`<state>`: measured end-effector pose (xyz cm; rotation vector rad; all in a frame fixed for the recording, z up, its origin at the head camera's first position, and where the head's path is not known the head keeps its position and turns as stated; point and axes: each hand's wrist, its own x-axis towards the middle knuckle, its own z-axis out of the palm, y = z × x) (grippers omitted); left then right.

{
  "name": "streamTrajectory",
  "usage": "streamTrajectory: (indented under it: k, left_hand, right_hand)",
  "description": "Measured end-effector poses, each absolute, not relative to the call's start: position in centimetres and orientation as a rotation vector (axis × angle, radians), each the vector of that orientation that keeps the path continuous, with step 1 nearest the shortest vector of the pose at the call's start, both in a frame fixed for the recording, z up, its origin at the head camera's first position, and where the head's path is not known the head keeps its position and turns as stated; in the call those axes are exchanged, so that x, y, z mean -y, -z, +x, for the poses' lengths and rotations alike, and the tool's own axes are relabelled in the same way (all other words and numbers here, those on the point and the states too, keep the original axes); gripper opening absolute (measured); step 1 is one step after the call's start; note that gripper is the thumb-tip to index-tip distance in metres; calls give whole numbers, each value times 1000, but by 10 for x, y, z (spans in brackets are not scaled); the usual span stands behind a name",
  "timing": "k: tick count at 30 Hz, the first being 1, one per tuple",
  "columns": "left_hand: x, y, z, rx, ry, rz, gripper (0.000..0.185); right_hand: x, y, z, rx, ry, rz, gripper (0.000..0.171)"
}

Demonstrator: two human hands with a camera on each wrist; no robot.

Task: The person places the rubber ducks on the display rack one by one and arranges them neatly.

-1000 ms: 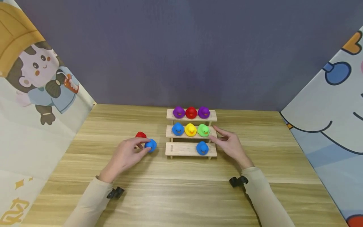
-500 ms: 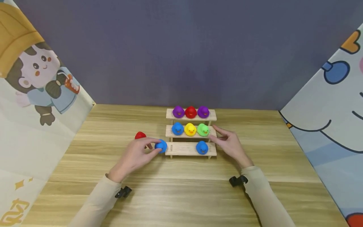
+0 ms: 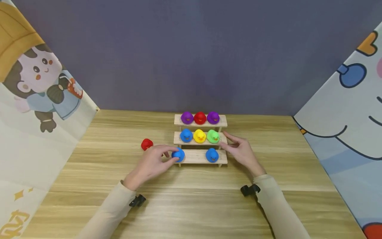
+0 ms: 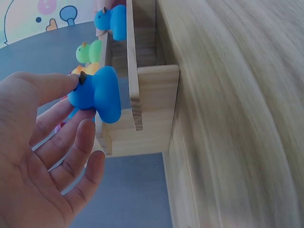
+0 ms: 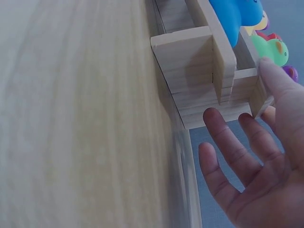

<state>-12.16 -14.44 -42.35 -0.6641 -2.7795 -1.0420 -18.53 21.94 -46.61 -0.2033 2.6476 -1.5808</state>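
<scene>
A small blue duck (image 3: 178, 154), likely light, soft and easy to squash, so best held by its round sides, was pinched in the left hand (image 3: 152, 164) at the left end of the rack's (image 3: 195, 157) bottom step, while the right hand (image 3: 242, 153) was kept open, its fingertips touching the rack's right end.

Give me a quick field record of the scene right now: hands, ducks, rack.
left hand: pinches a blue duck at the left end of the bottom step
right hand: open, thumb on the rack's right end at the middle step
rack: three wooden steps on the table
top step: purple, red, purple ducks
middle step: blue, yellow, green ducks
bottom step: second blue duck toward the right
loose: red duck on the table, left of the rack
</scene>
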Motion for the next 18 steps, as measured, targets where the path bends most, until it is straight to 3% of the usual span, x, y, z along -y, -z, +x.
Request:
streamTrajectory:
  k: [18]
  left_hand:
    - [113,426,-132,2753,1061,-767,29]
  right_hand:
    - [-218,466,-185,-2633,1594,-204,68]
